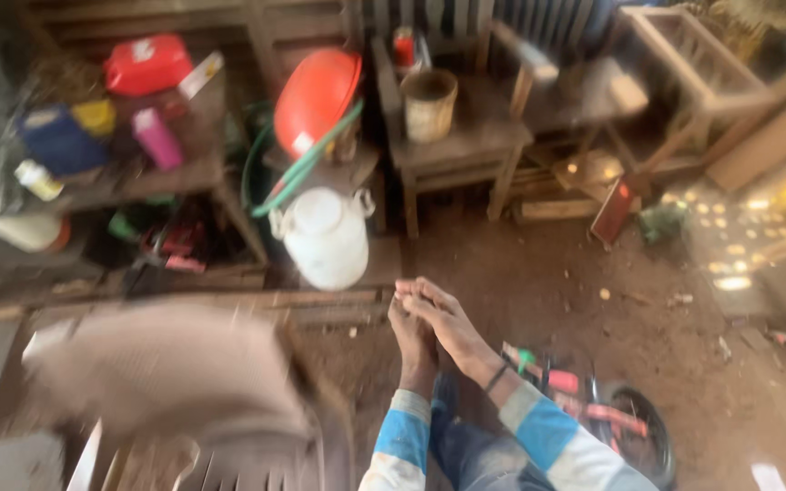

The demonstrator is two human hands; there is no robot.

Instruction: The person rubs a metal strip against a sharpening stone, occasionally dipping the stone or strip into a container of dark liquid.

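Note:
My left hand (411, 336) and my right hand (448, 323) are pressed together palm to palm in front of me, fingers straight and pointing away toward a white plastic jug (325, 238). Nothing shows between the palms. My right wrist wears a dark band, and both sleeves are striped blue and white. The hands hover above the dirt floor (539, 282), touching only each other.
A blurred brown cloth (166, 364) lies over a chair at lower left. A small bicycle (593, 418) lies on the ground at lower right. Behind the jug are a red helmet (316, 95), a green hose, a wooden stool with a bucket (428, 105), and cluttered shelves (129, 173).

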